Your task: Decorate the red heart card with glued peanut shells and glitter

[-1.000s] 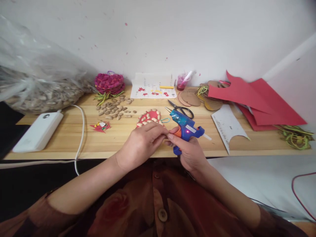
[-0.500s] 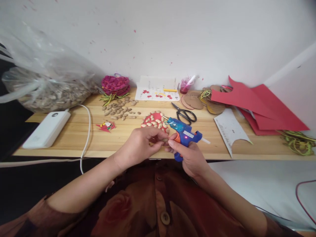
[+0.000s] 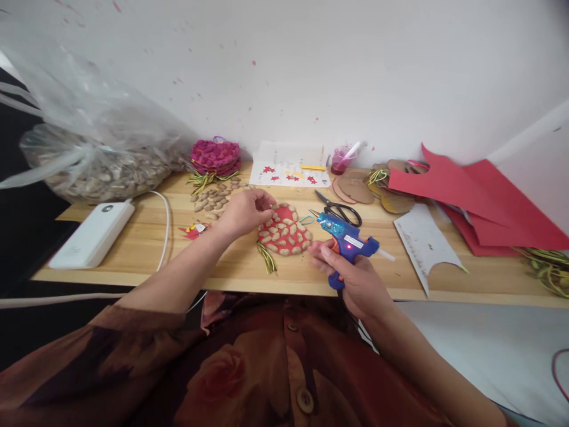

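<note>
The likeliest trouble is a burn or stray glue: the hot glue gun shows a lit red light, and its nozzle, if hot, points leftward over the bench just right of the peanut-studded red disc, so a squeeze now could drip onto the blue loop beside that disc. Should the hands close together above the disc, the nozzle might catch the left hand's skin; a peanut pressed on after its glue cools could drop off. The disc lies flat, right of and below the left hand, whose fingers are bent nearly together at its upper-left rim; whether they pinch a peanut I cannot tell. The right hand, right of the disc, has its fingers wrapped around the gun's handle.
</note>
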A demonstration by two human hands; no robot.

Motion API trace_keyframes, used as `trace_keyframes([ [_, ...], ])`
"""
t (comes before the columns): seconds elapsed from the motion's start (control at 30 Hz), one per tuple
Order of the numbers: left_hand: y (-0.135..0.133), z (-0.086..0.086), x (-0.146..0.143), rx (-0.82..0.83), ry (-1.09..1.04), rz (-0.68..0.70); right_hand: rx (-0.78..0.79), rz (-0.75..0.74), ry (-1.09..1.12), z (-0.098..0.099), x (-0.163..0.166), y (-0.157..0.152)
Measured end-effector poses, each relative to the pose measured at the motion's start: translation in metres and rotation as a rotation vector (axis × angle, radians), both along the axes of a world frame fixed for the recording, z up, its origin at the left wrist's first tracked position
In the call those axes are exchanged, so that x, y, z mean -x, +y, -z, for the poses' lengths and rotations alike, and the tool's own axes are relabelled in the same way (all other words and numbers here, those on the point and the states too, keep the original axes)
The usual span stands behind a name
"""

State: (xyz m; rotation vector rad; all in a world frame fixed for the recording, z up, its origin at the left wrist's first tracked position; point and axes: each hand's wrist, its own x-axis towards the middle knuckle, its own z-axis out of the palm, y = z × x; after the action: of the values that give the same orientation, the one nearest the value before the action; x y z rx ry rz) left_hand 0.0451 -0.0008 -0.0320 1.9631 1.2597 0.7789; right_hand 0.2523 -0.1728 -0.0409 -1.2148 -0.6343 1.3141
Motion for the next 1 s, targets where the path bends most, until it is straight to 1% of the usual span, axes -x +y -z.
trace_keyframes([
  [0.07, -0.003, -0.002, 0.0, 0.004, 0.029, -0.006, 0.007, 0.008, -0.009, 0.002, -0.005, 0.002],
  [0.13, -0.009, -0.003, 0.006, 0.044, 0.026, -0.008, 0.011, 0.024, -0.011, 0.003, -0.01, 0.006],
  [0.23, -0.018, -0.005, 0.017, 0.133, -0.019, 0.023, -0.01, 0.051, -0.004, 0.002, -0.017, 0.012],
  [0.3, -0.022, -0.007, 0.021, 0.134, -0.019, 0.047, -0.023, 0.058, 0.009, 0.002, -0.021, 0.017],
  [0.37, -0.021, -0.01, 0.02, 0.068, 0.024, 0.072, -0.021, 0.064, 0.017, 0.003, -0.023, 0.02],
  [0.43, -0.016, -0.014, 0.014, -0.051, 0.108, 0.119, -0.009, 0.068, 0.009, 0.005, -0.024, 0.021],
  [0.53, -0.002, -0.017, 0.002, -0.262, 0.296, 0.251, 0.003, 0.06, -0.014, 0.008, -0.025, 0.021],
  [0.6, 0.008, -0.019, -0.006, -0.35, 0.401, 0.349, 0.005, 0.055, -0.018, 0.01, -0.027, 0.02],
  [0.67, 0.015, -0.02, -0.011, -0.372, 0.456, 0.424, 0.01, 0.049, -0.007, 0.012, -0.028, 0.02],
  [0.83, 0.027, -0.022, -0.017, -0.324, 0.532, 0.555, 0.005, 0.025, 0.032, 0.013, -0.032, 0.018],
  [1.0, 0.033, -0.022, -0.019, -0.291, 0.556, 0.607, 0.022, 0.02, 0.032, 0.012, -0.034, 0.017],
])
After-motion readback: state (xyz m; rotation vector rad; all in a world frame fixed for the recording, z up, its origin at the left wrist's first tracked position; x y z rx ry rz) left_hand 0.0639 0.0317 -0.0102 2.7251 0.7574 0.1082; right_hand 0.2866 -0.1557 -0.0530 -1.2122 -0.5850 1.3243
